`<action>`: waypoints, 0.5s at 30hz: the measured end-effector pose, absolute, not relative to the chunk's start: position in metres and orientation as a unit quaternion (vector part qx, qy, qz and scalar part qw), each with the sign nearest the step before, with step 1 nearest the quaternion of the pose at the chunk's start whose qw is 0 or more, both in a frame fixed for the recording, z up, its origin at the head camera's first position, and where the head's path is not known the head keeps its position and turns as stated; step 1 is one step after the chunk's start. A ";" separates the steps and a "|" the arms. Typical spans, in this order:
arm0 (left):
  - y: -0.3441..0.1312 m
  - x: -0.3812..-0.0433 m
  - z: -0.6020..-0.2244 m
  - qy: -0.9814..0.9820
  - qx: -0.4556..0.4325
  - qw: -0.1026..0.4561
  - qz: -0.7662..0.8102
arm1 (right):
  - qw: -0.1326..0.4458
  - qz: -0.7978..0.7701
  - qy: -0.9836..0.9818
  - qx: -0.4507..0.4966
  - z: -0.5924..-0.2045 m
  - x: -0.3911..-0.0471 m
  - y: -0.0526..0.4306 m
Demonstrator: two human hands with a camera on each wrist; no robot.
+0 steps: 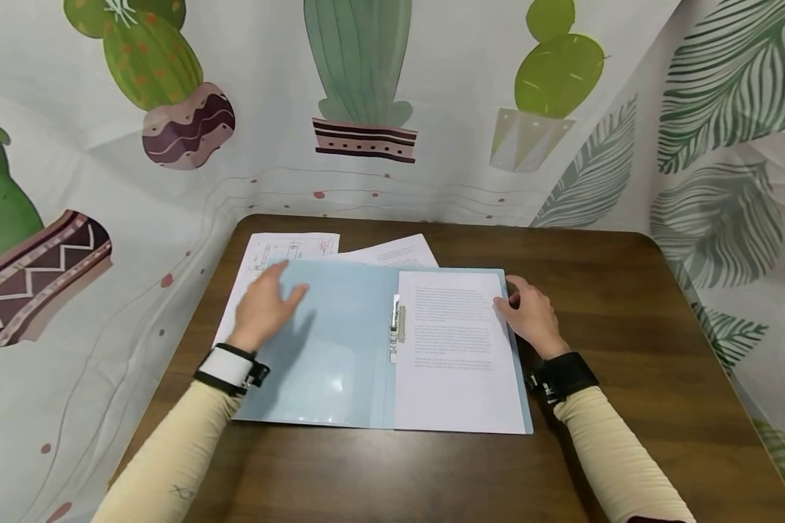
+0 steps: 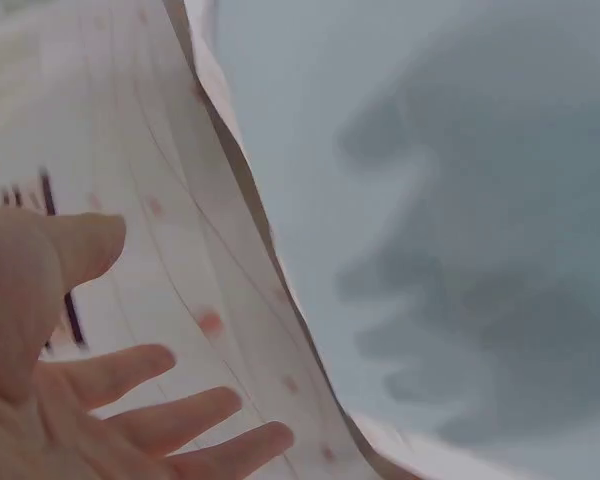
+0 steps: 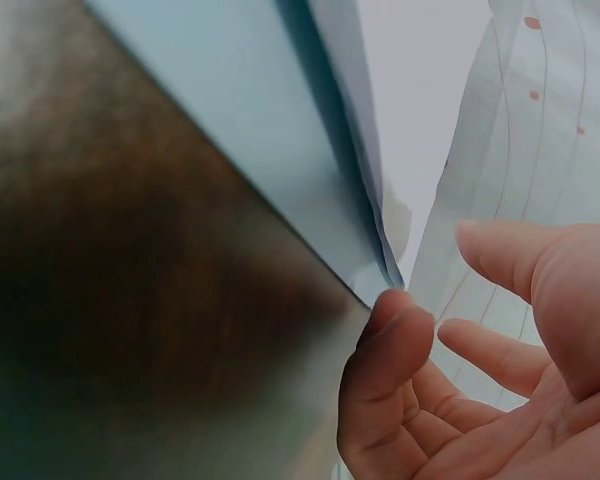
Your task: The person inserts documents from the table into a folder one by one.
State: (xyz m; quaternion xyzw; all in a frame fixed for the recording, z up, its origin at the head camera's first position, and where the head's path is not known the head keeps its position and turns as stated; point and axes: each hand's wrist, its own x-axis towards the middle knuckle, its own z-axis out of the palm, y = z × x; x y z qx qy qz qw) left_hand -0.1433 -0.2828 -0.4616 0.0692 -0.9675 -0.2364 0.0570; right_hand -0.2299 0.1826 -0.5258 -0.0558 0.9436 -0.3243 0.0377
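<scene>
Flanking unreadable printed paper (image 1: 456, 349), right fingers (image 3: 405, 340) touch the blue folder (image 1: 340, 334).

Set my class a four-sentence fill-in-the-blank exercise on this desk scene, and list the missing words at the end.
1. The open folder is light ____ in color.
2. The printed sheet lies on the ____ half as the person sees it.
3. The person's ____ hand is nearer the bare half.
4. The potted plants pictured on the backdrop are ____.

Missing words: blue; right; left; cacti.
</scene>
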 end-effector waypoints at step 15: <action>-0.375 -0.185 -0.485 -0.937 0.261 0.055 -0.225 | 0.050 -0.336 0.940 -0.039 -0.529 -0.220 0.194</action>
